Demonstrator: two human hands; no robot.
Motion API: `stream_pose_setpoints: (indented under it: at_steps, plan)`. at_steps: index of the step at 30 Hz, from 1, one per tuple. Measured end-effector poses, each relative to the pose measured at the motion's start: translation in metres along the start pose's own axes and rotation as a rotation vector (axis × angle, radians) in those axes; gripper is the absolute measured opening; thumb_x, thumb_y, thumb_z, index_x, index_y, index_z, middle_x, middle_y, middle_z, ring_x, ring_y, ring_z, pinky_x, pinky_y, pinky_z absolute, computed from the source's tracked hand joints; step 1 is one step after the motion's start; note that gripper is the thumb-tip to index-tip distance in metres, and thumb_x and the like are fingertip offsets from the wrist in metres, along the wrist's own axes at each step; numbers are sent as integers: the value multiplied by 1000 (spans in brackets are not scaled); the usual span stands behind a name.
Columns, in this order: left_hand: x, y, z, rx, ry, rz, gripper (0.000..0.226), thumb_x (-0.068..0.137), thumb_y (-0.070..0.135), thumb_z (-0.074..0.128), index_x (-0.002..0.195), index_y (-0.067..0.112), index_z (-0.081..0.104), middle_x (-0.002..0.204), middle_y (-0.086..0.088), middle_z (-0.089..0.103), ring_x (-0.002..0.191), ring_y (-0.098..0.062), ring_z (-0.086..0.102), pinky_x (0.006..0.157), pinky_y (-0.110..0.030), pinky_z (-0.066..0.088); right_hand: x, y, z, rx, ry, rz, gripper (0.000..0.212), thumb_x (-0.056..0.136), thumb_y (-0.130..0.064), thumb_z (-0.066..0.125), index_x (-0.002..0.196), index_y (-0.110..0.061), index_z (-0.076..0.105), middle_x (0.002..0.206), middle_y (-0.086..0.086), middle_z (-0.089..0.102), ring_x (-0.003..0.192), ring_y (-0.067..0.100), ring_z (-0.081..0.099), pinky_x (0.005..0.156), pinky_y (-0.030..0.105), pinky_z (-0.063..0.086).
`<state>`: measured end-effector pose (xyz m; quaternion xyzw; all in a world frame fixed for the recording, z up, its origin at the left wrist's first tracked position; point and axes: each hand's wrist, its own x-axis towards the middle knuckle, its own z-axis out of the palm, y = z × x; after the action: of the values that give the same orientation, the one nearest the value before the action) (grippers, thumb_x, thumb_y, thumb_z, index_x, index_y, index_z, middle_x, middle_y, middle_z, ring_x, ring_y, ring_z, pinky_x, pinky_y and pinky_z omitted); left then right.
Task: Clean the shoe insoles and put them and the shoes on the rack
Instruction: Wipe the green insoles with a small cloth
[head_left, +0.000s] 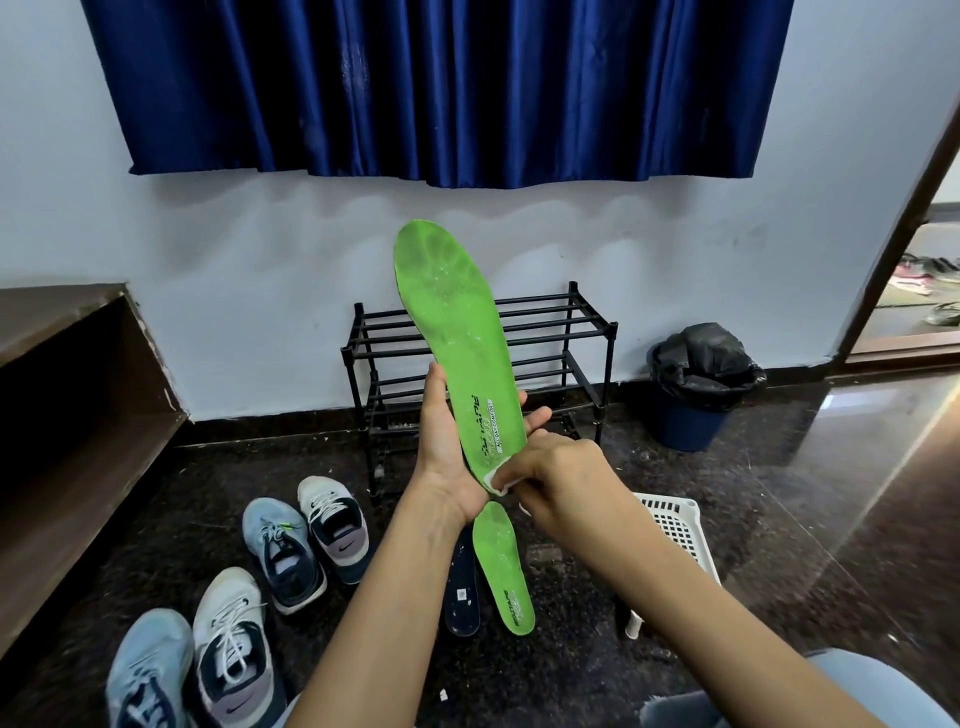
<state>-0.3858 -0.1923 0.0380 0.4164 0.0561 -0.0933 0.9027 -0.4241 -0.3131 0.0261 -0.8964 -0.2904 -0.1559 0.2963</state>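
A long bright green foam insole (447, 322), scuffed with pale marks and printed with white lettering near its heel, is held upright in front of a black metal shoe rack (556, 332); the left hand (447, 457) grasps its heel end, fingers wrapped behind it; the right hand (566, 483) pinches a small white wipe (492, 480) against the heel; a second green insole (506, 566) and a dark navy insole (461, 592) lie side by side on the dark floor, near four blue and white sneakers (283, 551).

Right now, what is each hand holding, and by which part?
The left hand grips the raised green insole near its heel end, across its width. The right hand pinches a small white wipe against the heel.
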Motion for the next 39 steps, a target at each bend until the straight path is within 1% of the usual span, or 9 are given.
stream_pose_setpoints:
  at_steps: [4, 10, 14, 19, 23, 26, 28, 32, 39]
  plan:
    - [0, -5, 4, 31, 12, 0, 77, 88, 74, 34, 101, 5, 66, 88, -14, 65, 82, -38, 71, 87, -47, 51, -2, 0, -1, -152, 69, -19, 18, 62, -8, 61, 75, -13, 73, 71, 4, 65, 72, 26, 61, 59, 29, 52]
    - [-1, -5, 3, 19, 35, 37, 77, 90, 71, 33, 102, 2, 66, 89, -15, 65, 88, -40, 69, 86, -46, 52, -4, 1, -3, -6, 68, 15, 23, 70, -6, 56, 78, -17, 75, 76, 3, 69, 75, 22, 64, 70, 16, 39]
    - [-3, -6, 6, 20, 41, 37, 77, 90, 71, 33, 103, 2, 65, 90, -16, 65, 86, -38, 70, 84, -45, 54, -2, 6, -3, -101, 76, 32, 25, 67, -3, 53, 75, -14, 74, 75, 6, 68, 75, 28, 62, 65, 32, 53]
    - [-4, -11, 10, 67, 6, -11, 77, 92, 71, 27, 93, 5, 65, 82, -13, 65, 58, -22, 69, 51, -25, 53, -1, 5, -4, -164, 157, 8, 22, 69, -1, 56, 76, -13, 73, 73, 2, 65, 75, 25, 61, 59, 26, 49]
    - [-4, -8, 8, 43, 24, 5, 76, 92, 70, 31, 99, 1, 65, 90, -17, 66, 84, -34, 70, 73, -41, 56, -3, 1, -6, -63, 92, 23, 26, 71, -7, 50, 76, -15, 74, 75, 4, 67, 76, 24, 62, 68, 23, 44]
    - [-4, -7, 7, 10, 51, 33, 77, 91, 69, 34, 99, -1, 65, 91, -18, 66, 91, -39, 68, 87, -48, 53, -5, 0, -7, -116, 53, 52, 24, 73, 0, 56, 79, -13, 75, 78, 9, 67, 80, 28, 61, 68, 34, 51]
    - [-4, -8, 8, 16, 45, 34, 75, 91, 68, 33, 95, 1, 66, 86, -17, 66, 86, -38, 70, 84, -46, 55, -4, 3, -7, -144, 91, 49, 25, 70, 6, 59, 78, -12, 74, 76, 7, 67, 79, 28, 59, 64, 35, 52]
    - [-4, -12, 11, 58, 11, -5, 73, 93, 68, 27, 90, 5, 65, 81, -14, 64, 58, -23, 69, 52, -25, 53, -2, 4, -4, -203, 115, 53, 22, 66, 5, 62, 77, -12, 72, 74, 4, 63, 79, 25, 56, 60, 34, 52]
    - [0, -8, 5, 17, 5, 35, 74, 90, 69, 34, 94, 2, 66, 83, -14, 66, 76, -34, 70, 76, -41, 54, -4, 2, -7, -106, 49, 56, 26, 75, 3, 57, 77, -16, 75, 78, 7, 68, 80, 28, 61, 68, 35, 51]
